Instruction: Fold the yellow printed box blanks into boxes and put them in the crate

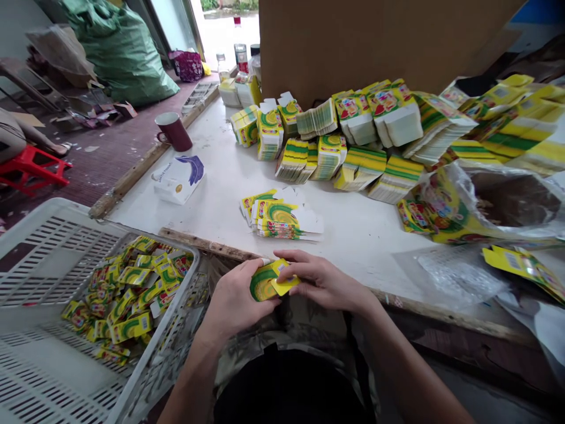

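Both my hands hold one small yellow-and-green carton (268,281) just in front of the table's near edge. My left hand (236,300) grips its left side with fingers curled round it. My right hand (321,281) pinches its yellow end flap from the right. A short pile of flat cartons (279,218) lies on the white table (353,227) right beyond my hands. To my left a white slotted crate (48,282) holds several folded cartons (128,294).
Stacks of flat cartons (353,141) line the back of the table before a brown cardboard sheet (362,41). A dark red mug (174,131) and a white-and-blue box (179,179) sit at the left. Clear plastic bags (489,206) lie at the right. A red stool (30,168) stands on the floor.
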Available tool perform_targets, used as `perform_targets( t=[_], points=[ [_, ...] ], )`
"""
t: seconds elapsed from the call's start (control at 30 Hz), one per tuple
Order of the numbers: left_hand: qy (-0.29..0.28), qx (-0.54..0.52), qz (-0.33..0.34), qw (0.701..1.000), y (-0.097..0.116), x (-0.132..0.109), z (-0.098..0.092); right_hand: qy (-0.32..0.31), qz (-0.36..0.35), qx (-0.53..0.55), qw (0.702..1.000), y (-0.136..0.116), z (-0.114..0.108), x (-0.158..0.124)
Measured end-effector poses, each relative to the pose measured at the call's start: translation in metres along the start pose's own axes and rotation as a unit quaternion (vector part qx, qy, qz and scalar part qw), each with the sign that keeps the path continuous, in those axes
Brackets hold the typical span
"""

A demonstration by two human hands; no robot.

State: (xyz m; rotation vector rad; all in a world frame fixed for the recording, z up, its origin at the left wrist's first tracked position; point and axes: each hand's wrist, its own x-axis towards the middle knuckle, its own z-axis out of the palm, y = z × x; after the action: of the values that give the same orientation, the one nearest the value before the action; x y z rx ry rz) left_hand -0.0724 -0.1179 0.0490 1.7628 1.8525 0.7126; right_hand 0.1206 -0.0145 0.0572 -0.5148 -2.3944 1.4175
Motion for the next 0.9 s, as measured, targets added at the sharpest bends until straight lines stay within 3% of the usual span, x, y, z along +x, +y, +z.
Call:
perform_targets(
  t=[0.07, 0.23, 0.33, 0.4, 0.47, 0.5, 0.6, 0.63, 0.67, 0.77, 0.9],
  points=[
    [0.008, 0.022, 0.017, 1.0, 0.003, -0.002, -0.001, -0.019, 0.008, -0.005, 1.0, -0.003, -0.003, 0.0],
    [0.043, 0.053, 0.019, 0.997, 0.005, -0.005, -0.002, 0.045, 0.008, -0.014, 0.999, -0.006, 0.014, -0.001],
    [0.045, 0.007, 0.007, 0.999, 0.006, -0.005, 0.001, 0.069, 0.005, 0.013, 0.997, -0.01, 0.024, -0.001],
    [0.105, -0.076, -0.031, 0.991, 0.009, -0.002, 0.004, 0.122, 0.005, 0.043, 0.992, -0.012, 0.024, 0.003],
    [0.228, -0.228, -0.066, 0.944, 0.012, 0.004, 0.005, 0.181, 0.013, 0.069, 0.981, -0.01, 0.019, 0.01],
    [0.309, -0.316, -0.063, 0.895, 0.012, 0.007, 0.003, 0.21, 0.024, 0.062, 0.975, -0.006, 0.015, 0.015],
    [0.524, -0.498, -0.017, 0.691, 0.003, 0.013, -0.01, 0.301, 0.116, -0.088, 0.942, 0.016, 0.001, 0.033],
    [0.549, -0.529, -0.019, 0.647, -0.002, 0.013, -0.015, 0.318, 0.155, -0.158, 0.922, 0.025, -0.003, 0.04],
    [0.547, -0.559, -0.041, 0.621, -0.008, 0.013, -0.019, 0.317, 0.187, -0.213, 0.905, 0.033, -0.006, 0.046],
    [0.467, -0.609, -0.122, 0.629, -0.02, 0.01, -0.014, 0.299, 0.225, -0.273, 0.886, 0.052, -0.007, 0.058],
    [0.436, -0.597, -0.124, 0.662, -0.008, 0.014, 0.02, 0.31, 0.23, -0.288, 0.877, 0.055, -0.001, 0.058]
  ],
)
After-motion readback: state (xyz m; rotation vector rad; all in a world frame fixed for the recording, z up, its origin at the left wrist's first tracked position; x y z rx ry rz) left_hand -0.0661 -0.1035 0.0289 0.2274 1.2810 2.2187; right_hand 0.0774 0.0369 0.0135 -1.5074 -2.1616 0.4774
